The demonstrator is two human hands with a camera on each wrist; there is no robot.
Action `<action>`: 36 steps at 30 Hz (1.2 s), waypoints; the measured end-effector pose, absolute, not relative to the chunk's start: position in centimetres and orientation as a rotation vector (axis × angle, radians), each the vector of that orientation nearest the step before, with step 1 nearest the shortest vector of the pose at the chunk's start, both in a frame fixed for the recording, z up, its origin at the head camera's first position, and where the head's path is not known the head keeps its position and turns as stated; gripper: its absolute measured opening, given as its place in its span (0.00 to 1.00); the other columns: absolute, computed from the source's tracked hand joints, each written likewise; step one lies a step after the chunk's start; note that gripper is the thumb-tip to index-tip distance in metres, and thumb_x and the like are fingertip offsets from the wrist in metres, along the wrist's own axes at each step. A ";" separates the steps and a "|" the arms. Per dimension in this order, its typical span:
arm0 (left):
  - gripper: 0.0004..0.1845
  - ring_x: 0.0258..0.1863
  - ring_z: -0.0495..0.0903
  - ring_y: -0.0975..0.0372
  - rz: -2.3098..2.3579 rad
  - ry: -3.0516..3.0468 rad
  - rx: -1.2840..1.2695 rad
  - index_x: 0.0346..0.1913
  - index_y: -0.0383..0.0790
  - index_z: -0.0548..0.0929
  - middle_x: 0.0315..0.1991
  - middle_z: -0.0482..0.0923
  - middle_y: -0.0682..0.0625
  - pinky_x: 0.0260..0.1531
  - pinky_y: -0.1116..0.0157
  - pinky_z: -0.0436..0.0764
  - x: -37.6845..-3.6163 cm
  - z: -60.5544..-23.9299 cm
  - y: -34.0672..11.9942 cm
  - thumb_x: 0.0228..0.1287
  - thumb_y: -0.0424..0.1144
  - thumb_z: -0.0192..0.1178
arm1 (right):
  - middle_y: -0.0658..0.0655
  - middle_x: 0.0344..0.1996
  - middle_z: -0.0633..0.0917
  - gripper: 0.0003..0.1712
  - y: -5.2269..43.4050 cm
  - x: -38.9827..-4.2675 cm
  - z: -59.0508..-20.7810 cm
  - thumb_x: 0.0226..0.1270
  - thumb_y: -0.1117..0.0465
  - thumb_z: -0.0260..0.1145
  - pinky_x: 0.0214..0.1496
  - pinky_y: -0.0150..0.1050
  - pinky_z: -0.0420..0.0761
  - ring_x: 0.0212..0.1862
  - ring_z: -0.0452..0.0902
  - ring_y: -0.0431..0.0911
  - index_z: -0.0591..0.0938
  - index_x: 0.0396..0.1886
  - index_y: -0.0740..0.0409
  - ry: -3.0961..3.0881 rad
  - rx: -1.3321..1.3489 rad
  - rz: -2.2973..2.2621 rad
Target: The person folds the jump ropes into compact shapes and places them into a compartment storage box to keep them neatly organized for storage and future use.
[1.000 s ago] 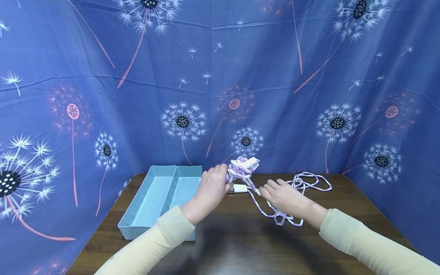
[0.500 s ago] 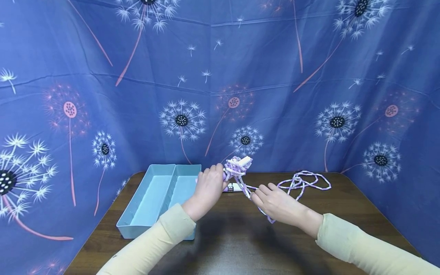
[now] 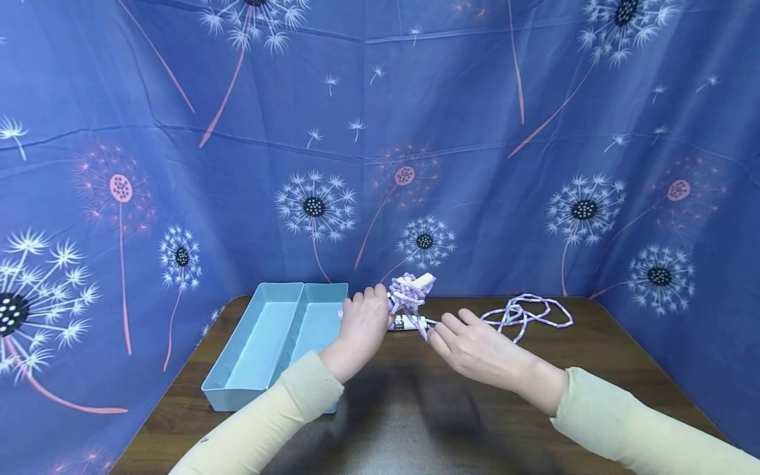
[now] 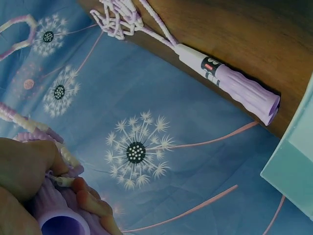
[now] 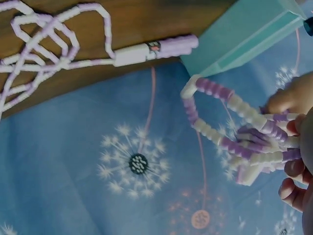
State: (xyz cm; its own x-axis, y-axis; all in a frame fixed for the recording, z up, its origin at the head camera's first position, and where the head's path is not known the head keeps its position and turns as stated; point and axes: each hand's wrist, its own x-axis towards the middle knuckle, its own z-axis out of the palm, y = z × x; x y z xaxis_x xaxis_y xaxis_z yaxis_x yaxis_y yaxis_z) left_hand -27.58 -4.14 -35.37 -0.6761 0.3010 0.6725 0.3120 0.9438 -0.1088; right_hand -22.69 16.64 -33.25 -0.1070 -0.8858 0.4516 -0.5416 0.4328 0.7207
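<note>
Head view: left hand (image 3: pixel 361 324) grips one purple handle of a beaded jump rope (image 3: pixel 411 295), fingers curled round it, coils of rope wound over its top end. Right hand (image 3: pixel 475 348) sits just right of the bundle, fingers lightly bent, apparently pinching the strand that leads off the coils; exact pinch is hard to tell here. Loose rope (image 3: pixel 525 313) lies in loops at the back of the dark wooden table (image 3: pixel 415 415). Teal divided tray (image 3: pixel 268 343) stands left of the hands. Step looks like mid-winding; the next wrap would call for feeding slack from the loose loops up and round the handle.

Left wrist view: fingers (image 4: pixel 29 166) wrap the ribbed purple handle (image 4: pixel 58 223), hollow end showing. Second handle (image 4: pixel 230 83), white neck and ridged purple grip, lies flat on the table beside the tray wall (image 4: pixel 293 161).

Right wrist view: fingertips (image 5: pixel 293 188) hold short hard tube beads, purple and white alternating, stiff segmented loops (image 5: pixel 230 122). Second handle (image 5: pixel 156 49) lies on the wood, touching the tray corner (image 5: pixel 244 34).
</note>
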 end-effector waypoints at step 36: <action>0.04 0.16 0.70 0.59 0.335 -2.056 -0.696 0.25 0.44 0.73 0.18 0.71 0.50 0.17 0.64 0.64 -26.3 -36.7 -3.7 0.55 0.34 0.54 | 0.54 0.22 0.75 0.17 18.0 -22.2 -26.9 0.72 0.63 0.38 0.35 0.42 0.67 0.29 0.67 0.48 0.72 0.30 0.60 -1.719 1.275 -0.578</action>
